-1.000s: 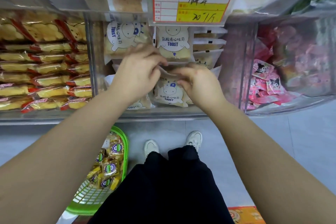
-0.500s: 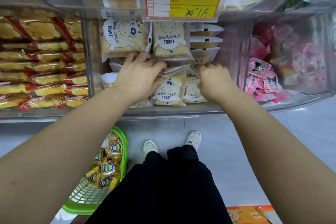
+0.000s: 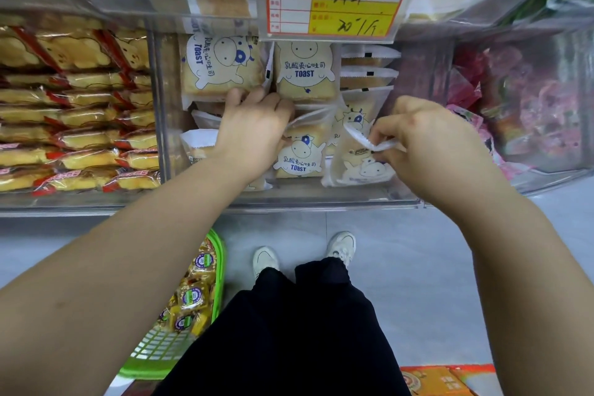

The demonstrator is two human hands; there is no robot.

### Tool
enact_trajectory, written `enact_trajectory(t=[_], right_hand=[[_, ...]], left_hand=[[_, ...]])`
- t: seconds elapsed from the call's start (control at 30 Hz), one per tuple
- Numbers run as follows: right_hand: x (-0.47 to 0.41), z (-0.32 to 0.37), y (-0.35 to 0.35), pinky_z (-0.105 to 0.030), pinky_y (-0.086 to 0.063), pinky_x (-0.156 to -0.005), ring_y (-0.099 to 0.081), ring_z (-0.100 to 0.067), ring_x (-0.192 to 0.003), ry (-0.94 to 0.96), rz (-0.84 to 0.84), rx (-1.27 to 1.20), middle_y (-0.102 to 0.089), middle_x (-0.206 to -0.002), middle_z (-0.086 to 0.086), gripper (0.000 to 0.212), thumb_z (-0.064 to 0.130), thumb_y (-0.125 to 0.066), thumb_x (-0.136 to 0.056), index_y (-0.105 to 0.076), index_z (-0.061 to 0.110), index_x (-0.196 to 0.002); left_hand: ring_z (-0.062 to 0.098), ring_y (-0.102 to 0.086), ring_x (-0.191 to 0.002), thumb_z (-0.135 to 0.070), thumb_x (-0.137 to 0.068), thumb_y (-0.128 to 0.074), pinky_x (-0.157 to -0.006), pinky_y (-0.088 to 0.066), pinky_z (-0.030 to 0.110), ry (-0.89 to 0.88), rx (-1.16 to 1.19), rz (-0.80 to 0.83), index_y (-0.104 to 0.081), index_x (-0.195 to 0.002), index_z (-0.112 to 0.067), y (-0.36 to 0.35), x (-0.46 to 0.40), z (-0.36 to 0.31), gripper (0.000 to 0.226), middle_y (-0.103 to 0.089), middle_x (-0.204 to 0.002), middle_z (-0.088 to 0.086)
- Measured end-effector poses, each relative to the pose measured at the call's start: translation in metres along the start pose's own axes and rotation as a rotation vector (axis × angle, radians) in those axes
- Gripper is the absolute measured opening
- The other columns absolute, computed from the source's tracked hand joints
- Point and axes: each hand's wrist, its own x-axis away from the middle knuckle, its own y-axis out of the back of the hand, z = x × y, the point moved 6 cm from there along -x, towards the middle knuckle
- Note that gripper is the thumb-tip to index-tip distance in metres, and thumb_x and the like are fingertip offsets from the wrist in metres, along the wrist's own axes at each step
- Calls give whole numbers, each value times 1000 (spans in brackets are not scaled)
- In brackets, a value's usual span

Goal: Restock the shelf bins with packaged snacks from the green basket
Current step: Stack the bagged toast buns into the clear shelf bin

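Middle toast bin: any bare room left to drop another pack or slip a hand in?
Little. The toast bin is packed edge to edge, with both the left hand and right hand in it. The only slack is the shadowed slot along its left wall, beside the white packs. The neighbouring yellow cake bin and pink snack bin look full.

Two hands, the left hand (image 3: 254, 135) and the right hand (image 3: 430, 145), are showing at mid-frame, three clear bins are lining the upper half, one price tag (image 3: 337, 0) is hanging top centre, one green basket (image 3: 218, 267) is sitting lower left, two white shoes are standing below
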Motion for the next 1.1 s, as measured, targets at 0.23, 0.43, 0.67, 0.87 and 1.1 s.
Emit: enact_trajectory(t=[0.23,0.43,0.67,0.87,1.1], right_hand=[[-17,44,-48,-32,-45,-75,-55,-20,-92,75,72,-316,-48,-86,6,20,24,-76,-72,-72,21,-92],[-26,25,-66,-30,-51,-80,-58,-9,-78,-138,93,-896,-60,-77,12,16,33,-76,-72,-69,24,-83],[-43,-22,-100,-35,-49,-88,-60,-22,-100,-544,103,-1078,-63,-104,-1,33,20,-59,-86,-56,15,-119],[-67,-5,-110,-35,-50,-84,-64,-20,-97,-577,106,-1348,-70,-102,0,30,23,-70,-77,-64,20,-106],[-51,-7,-105,-23,-54,-73,-67,-6,-73,-347,-23,-1310,-72,-77,9,18,4,-67,-80,-70,21,-81]], left_hand=[[21,-53,-106,-25,-85,-62,-89,-26,28,-18,445,145,-64,-104,-17,9,-7,14,20,-65,-104,-2],[12,-52,-108,-64,-79,-53,-89,-38,29,-24,635,351,-58,-117,-24,13,13,18,56,-61,-118,-5],[25,-37,-122,-56,-72,-66,-96,-26,34,31,392,243,-41,-132,-22,-3,26,17,73,-48,-133,4],[27,-35,-121,-64,-68,-60,-89,-21,37,33,234,227,-44,-134,-20,-6,21,13,81,-51,-129,5],[29,-52,-106,-37,-70,-75,-85,-27,33,-61,292,88,-56,-114,-11,3,33,-5,54,-57,-109,9]])
